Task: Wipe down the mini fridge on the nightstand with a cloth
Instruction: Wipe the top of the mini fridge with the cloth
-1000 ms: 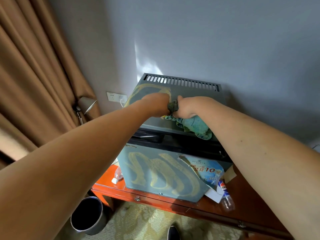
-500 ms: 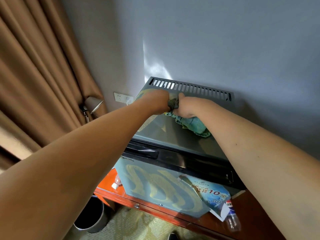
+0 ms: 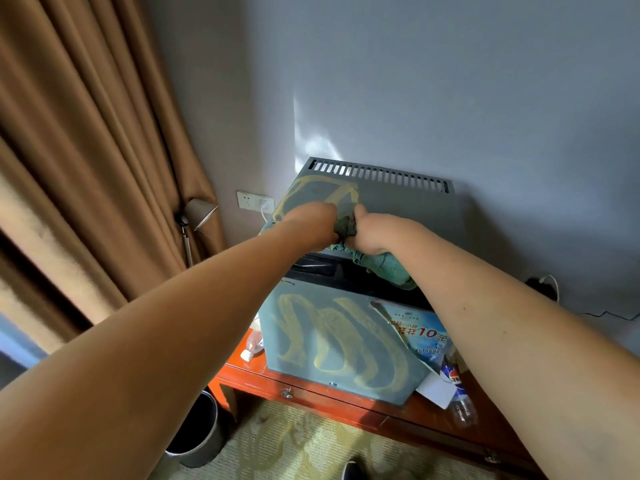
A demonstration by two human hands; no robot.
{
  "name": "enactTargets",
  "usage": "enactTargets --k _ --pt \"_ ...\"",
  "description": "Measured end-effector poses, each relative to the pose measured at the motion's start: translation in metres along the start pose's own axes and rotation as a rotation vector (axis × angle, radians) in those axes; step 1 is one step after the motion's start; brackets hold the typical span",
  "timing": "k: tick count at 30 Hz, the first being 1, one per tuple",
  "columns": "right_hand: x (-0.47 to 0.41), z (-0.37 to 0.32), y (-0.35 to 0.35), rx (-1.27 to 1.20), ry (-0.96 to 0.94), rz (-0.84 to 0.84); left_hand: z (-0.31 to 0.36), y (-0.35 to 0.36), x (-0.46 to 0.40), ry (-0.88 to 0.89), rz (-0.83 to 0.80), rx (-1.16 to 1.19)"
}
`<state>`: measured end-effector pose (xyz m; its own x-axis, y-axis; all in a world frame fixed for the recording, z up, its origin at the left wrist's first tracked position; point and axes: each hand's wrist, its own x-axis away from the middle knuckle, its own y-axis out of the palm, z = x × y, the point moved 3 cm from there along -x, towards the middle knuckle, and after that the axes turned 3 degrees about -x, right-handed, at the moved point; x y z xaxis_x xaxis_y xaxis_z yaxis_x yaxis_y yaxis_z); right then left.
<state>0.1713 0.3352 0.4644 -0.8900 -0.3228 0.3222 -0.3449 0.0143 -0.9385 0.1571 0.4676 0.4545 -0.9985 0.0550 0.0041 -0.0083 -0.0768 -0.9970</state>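
both hands are bunched on the cloth over the front edge of the fridge top. the left hand has its fingers curled round the dark end of the cloth, and the right hand grips the other end, with the loose green part spilling over the front edge toward the door. the fridge stands on the nightstand, its back against the wall.

yellowish smears loop across the back left corner of the fridge top and sweep wide over the door, so most of the wiping looks to be ahead.

to do this step well, i'd spread the wad into a flat pad first; a tight ball likely only drags the stuff into new streaks. then press flat and work from the vent at the back edge toward the front, overlapping each pass and folding to a clean face once one side is loaded. one hand could steady the fridge so it doesn't slide on the nightstand. the bottle and leaflet at the door's right corner will probably be in the way when the door's turn comes.
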Motion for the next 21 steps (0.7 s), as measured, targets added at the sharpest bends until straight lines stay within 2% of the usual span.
enactTargets --k 10,21 --pt "0.003 -0.001 0.006 0.007 -0.001 -0.009 -0.001 0.001 0.002 0.031 -0.002 -0.062" --pt "-0.071 0.029 -0.022 -0.036 0.02 0.004 0.0 0.001 -0.087 -0.002 -0.023 -0.025"
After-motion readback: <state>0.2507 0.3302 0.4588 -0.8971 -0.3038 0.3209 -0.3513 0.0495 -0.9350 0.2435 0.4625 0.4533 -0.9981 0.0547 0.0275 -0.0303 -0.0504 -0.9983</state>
